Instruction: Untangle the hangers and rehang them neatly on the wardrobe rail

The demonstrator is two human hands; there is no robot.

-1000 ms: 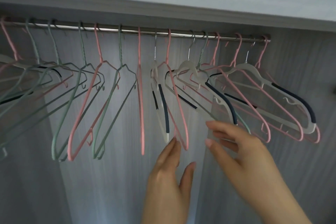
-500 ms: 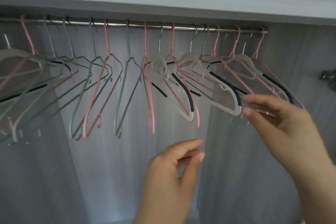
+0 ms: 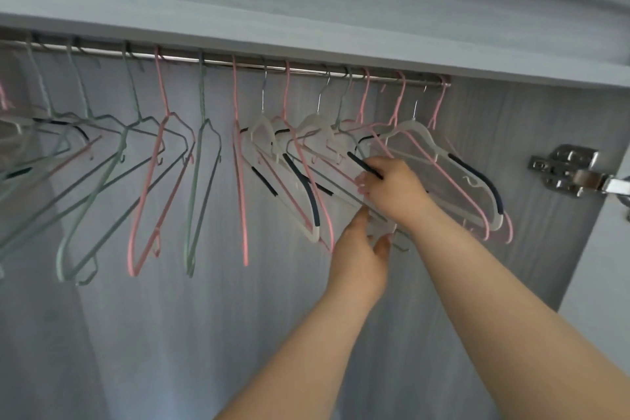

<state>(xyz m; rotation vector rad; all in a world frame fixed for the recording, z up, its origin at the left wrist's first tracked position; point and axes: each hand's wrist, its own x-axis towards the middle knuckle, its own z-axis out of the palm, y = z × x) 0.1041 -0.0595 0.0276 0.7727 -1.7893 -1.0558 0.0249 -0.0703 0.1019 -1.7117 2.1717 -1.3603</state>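
A steel wardrobe rail [image 3: 238,63] runs under the shelf and carries several hangers. Green wire hangers [image 3: 201,187] and pink wire hangers [image 3: 160,181] hang spaced out on the left. On the right, white hangers with dark grip strips [image 3: 306,194] are crossed with pink ones in a tangled cluster. My right hand [image 3: 392,191] grips the shoulder of a white hanger [image 3: 354,160] in that cluster. Just below it, my left hand [image 3: 361,256] pinches the lower end of the same bunch; the exact bar under its fingers is hidden.
A grey shelf board [image 3: 306,27] lies close above the rail. The wardrobe's right side wall [image 3: 545,249] carries a metal door hinge [image 3: 572,170], with the last white hanger [image 3: 477,181] and a pink one near it. The grey back panel [image 3: 238,317] is behind.
Both hands rose into the right-hand cluster. The right hand moved left and took hold of a white hanger; the left hand went from hanging free below to pinching the bunch's lower end.
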